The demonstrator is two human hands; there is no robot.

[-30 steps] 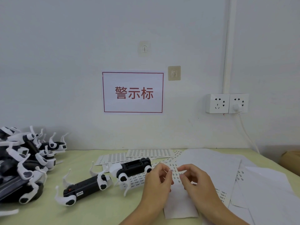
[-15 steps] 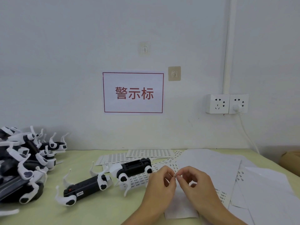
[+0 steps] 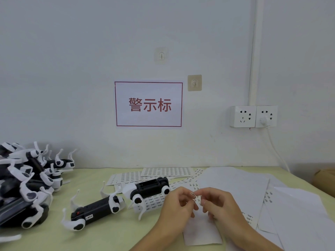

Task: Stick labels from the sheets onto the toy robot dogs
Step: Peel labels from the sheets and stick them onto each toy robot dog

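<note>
My left hand [image 3: 178,205] and my right hand [image 3: 219,205] meet above the table's front, fingertips close together. A small white label [image 3: 193,194] is pinched between them; the right thumb and forefinger hold its right end and the left fingertips touch its left end. Two black-and-white toy robot dogs lie on their backs to the left: one [image 3: 96,211] nearer me with a label on its belly, the other [image 3: 148,188] behind it on a label sheet [image 3: 154,201]. More label sheets [image 3: 166,172] lie at the back.
A heap of toy robot dogs [image 3: 27,182] fills the left edge of the green table [image 3: 87,240]. Blank white backing sheets [image 3: 235,185] spread over the right side. A cardboard box [image 3: 325,180] stands at the far right. Wall sockets [image 3: 253,115] with a cable hang above.
My hands have drawn slightly apart, and a peeled label now shows between the fingertips, lifted off the sheet. The dogs have not moved.
</note>
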